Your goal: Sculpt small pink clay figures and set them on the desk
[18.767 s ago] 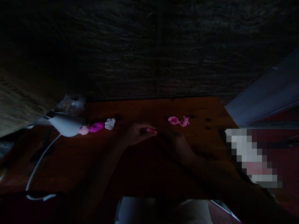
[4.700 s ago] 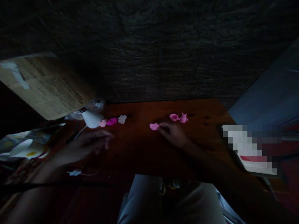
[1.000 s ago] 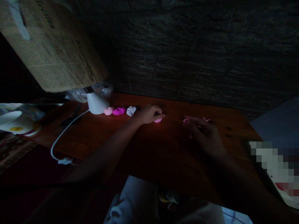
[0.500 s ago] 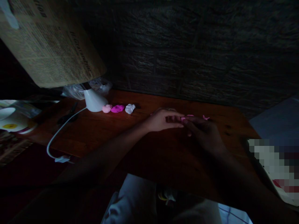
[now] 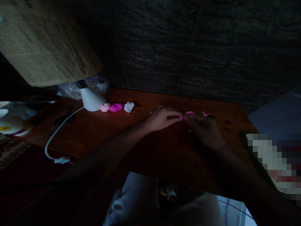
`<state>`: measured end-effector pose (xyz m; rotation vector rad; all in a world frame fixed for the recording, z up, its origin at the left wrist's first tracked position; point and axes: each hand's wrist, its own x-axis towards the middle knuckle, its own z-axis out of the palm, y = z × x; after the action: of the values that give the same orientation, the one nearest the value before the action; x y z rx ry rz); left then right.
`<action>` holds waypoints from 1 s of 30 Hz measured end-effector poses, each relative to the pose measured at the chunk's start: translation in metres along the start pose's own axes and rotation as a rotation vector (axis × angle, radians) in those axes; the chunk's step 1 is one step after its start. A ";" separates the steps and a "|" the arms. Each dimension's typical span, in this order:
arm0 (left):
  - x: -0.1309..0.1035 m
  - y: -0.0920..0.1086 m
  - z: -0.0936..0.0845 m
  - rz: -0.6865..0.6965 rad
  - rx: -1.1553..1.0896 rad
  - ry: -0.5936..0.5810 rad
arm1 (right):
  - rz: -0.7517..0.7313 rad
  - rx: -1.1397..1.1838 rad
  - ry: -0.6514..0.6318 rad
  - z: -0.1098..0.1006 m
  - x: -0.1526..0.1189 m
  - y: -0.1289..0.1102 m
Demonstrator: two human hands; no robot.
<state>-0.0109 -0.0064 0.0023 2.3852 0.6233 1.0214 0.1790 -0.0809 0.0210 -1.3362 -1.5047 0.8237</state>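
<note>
Between the fingertips of both hands, in the head view, sits a small pink piece [image 5: 181, 116]; the left hand [image 5: 161, 118] is no longer over the pink scrap [image 5: 150, 112] beside its wrist but meets the right hand [image 5: 207, 128], so the small piece is now pinched from two sides, not by the right hand alone; its exact shape is too dim and covered to tell.

Just beyond the right hand's fingers lies a curved pink piece [image 5: 190, 112], its near part hidden by them; farther right, past the knuckles, a pink eared shape [image 5: 206, 114] shows only its top; the left hand likewise blocks most of the scrap.

Left of the left hand, well apart on the table [image 5: 152, 153], stand a white lump [image 5: 129, 107], a magenta lump [image 5: 116, 107] and a pale pink lump [image 5: 105, 107] close to the lamp base [image 5: 91, 99]; a white cord [image 5: 55, 131] curves nearer the person, clear of both hands.
</note>
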 end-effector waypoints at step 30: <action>0.003 0.008 -0.005 0.066 0.127 -0.057 | -0.016 -0.119 0.023 -0.002 0.000 0.000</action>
<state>-0.0112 -0.0097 0.0110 2.5510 0.6093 0.9638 0.1806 -0.0813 0.0218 -1.4140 -1.5649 0.7159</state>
